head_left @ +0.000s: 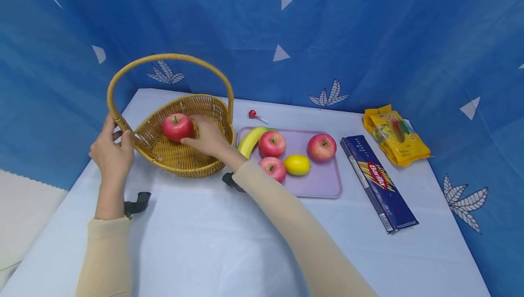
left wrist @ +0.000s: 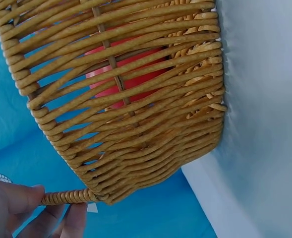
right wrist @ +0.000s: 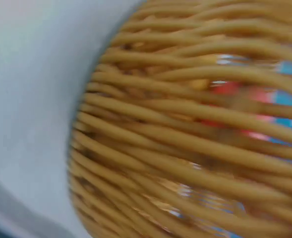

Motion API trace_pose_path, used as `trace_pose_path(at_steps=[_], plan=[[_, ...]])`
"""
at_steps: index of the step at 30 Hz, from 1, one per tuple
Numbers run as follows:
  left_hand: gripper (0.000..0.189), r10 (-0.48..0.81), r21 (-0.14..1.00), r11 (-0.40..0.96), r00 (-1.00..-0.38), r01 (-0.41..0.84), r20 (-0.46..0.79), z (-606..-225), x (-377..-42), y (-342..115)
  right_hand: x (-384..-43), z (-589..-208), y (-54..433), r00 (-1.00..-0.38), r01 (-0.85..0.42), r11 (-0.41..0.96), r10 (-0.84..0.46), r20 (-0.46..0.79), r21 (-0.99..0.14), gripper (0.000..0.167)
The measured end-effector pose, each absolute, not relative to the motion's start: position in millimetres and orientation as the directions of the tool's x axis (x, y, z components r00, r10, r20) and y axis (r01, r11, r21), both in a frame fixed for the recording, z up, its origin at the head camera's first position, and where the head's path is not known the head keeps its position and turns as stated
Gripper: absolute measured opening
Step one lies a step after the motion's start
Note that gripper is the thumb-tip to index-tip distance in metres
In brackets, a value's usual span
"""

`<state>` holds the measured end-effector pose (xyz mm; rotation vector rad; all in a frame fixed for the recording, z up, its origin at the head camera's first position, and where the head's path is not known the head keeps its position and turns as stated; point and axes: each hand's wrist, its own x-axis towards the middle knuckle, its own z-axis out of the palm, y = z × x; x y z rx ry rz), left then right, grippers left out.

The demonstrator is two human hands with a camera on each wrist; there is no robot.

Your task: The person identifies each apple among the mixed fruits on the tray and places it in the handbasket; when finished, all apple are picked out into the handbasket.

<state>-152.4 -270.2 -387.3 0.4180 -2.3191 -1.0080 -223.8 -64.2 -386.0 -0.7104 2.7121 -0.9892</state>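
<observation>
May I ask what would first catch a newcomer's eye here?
Probably the wicker basket on the left, its handle gripped by the left hand and a red apple inside beside the right hand. Next, the lilac tray to its right, with three apples, a banana and a lemon. Farther right lie a blue box and yellow bag.

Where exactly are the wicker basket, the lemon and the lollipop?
Wicker basket (head_left: 178,153), head view, on its bare woven floor.
Lemon (head_left: 297,164), head view, middle of its peel.
Lollipop (head_left: 252,114), head view, on its red candy end.
</observation>
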Motion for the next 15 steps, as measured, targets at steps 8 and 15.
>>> trace_pose_path(at_steps=[8,15], plan=[[0.043,-0.485,0.729,0.683,-0.772,-0.042,0.410,-387.3,-153.9,-270.2,-177.4,-350.3,-9.3,-0.837,-0.480,0.518,-0.511,0.195,-0.708,0.072],[0.042,-0.490,0.721,0.690,-0.779,-0.071,0.392,-388.3,-154.5,-267.0,-148.5,-350.3,54.6,-0.844,-0.509,0.471,-0.437,0.310,-0.721,0.073]])
